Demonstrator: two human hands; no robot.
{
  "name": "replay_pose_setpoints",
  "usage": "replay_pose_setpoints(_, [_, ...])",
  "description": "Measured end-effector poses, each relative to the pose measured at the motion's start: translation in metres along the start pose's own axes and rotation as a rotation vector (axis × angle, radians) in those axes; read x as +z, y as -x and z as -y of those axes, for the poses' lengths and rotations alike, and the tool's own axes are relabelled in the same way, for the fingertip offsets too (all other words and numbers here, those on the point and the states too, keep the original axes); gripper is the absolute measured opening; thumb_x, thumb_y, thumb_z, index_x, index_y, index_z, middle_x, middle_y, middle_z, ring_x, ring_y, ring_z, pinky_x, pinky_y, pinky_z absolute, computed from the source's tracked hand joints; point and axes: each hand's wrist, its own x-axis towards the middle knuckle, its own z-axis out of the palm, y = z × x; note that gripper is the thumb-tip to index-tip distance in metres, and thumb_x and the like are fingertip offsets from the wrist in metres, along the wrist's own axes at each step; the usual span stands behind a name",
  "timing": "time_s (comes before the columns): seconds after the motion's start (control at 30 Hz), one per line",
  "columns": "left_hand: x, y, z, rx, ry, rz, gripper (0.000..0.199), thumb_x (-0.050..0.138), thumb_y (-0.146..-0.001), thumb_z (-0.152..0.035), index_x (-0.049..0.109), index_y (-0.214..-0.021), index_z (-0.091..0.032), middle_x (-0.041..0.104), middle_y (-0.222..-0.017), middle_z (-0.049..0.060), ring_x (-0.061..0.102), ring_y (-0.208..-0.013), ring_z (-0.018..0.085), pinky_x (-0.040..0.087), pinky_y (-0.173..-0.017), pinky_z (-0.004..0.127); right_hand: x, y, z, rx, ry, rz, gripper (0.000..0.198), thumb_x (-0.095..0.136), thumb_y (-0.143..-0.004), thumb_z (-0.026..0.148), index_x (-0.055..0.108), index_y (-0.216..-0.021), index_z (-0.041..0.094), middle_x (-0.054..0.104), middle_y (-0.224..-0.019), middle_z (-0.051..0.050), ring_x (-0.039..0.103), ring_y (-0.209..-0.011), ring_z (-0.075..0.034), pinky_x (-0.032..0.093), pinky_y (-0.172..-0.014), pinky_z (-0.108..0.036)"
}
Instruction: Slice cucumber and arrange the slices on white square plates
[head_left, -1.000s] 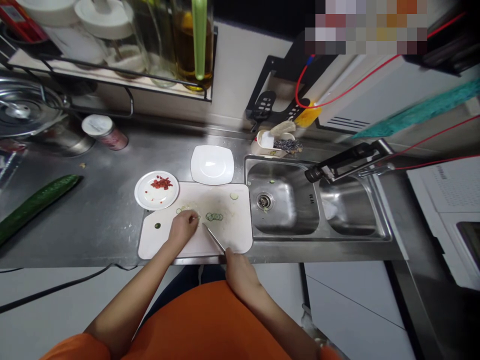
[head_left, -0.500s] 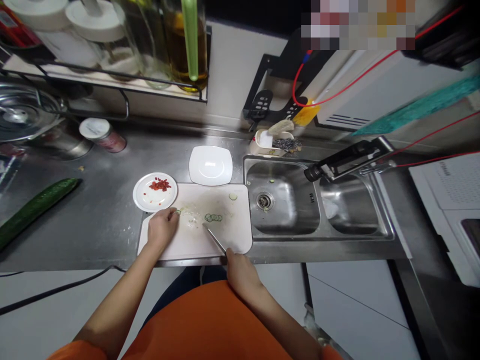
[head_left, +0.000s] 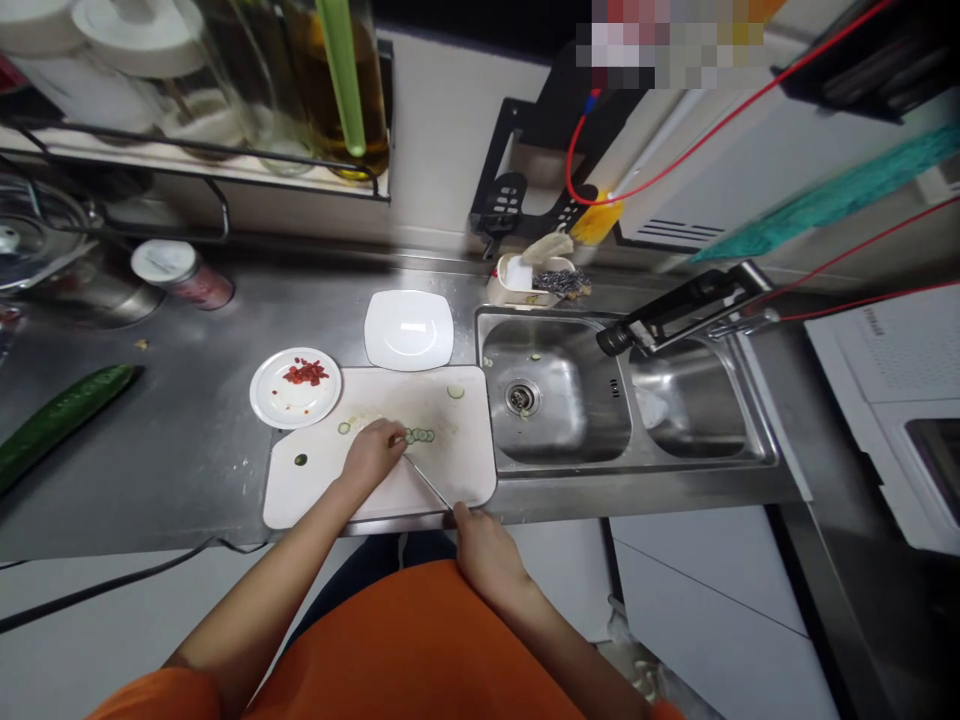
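On the white cutting board (head_left: 315,500), my left hand (head_left: 375,452) has its fingers pinched at the left end of a short row of cucumber slices (head_left: 422,436). My right hand (head_left: 487,548), near the board's front edge, is closed round the handle of a kitchen knife (head_left: 431,482). Its blade points up and left, with the tip close to my left fingers. Other pieces lie apart: a thin slice (head_left: 344,428), a dark green cucumber end (head_left: 301,460) and a paler slice (head_left: 455,392) at the back right.
A round plate (head_left: 259,395) with chopped red pieces overlaps the board's back left corner. Behind the board stands a white square plate (head_left: 409,330). A whole cucumber (head_left: 64,425) lies far left; a steel sink (head_left: 562,450) adjoins on the right, and a bottle rack (head_left: 300,175) hangs above.
My left hand has moved right, from the board's left side to the row of cucumber slices, uncovering the cucumber end. My right hand still holds the knife in nearly the same place. The view shifted slightly.
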Motion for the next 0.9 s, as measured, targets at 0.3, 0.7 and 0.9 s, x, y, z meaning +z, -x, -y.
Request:
replay_pose_setpoints(0.3, [-0.002,0.006,-0.006,-0.097,0.124,-0.005,0.01,0.052,-0.071,-0.021,0.062,-0.068,-0.02,0.063,-0.069,-0.002,0.055,-0.065,0.012,0.04,-0.064,0.022,0.001,0.0,-0.004,0.001,-0.023,0.014,0.039,0.033,-0.078,0.0,0.053,-0.108,0.016,0.066,-0.091,-0.012,0.062,-0.087,-0.023,0.04,-0.064,-0.027])
replay_pose_setpoints(0.7, [-0.026,0.012,0.021,-0.311,0.076,-0.075,0.017,0.052,-0.071,-0.029,0.066,-0.072,-0.021,0.067,-0.072,-0.001,0.059,-0.069,0.015,0.041,-0.064,0.025,0.003,-0.014,0.008,-0.028,-0.01,-0.045,0.027,0.033,-0.085,0.006,0.052,-0.102,0.017,0.065,-0.087,-0.01,0.063,-0.083,-0.021,0.039,-0.06,-0.025])
replay_pose_setpoints(0.9, [-0.017,0.021,0.019,-0.214,0.062,-0.195,0.023,0.051,-0.074,-0.029,0.068,-0.086,-0.02,0.068,-0.086,0.004,0.059,-0.079,0.017,0.044,-0.075,0.027,-0.004,-0.029,0.029,-0.053,0.034,-0.078,0.031,0.034,-0.085,0.003,0.049,-0.108,0.016,0.065,-0.09,-0.011,0.063,-0.086,-0.021,0.041,-0.064,-0.026])
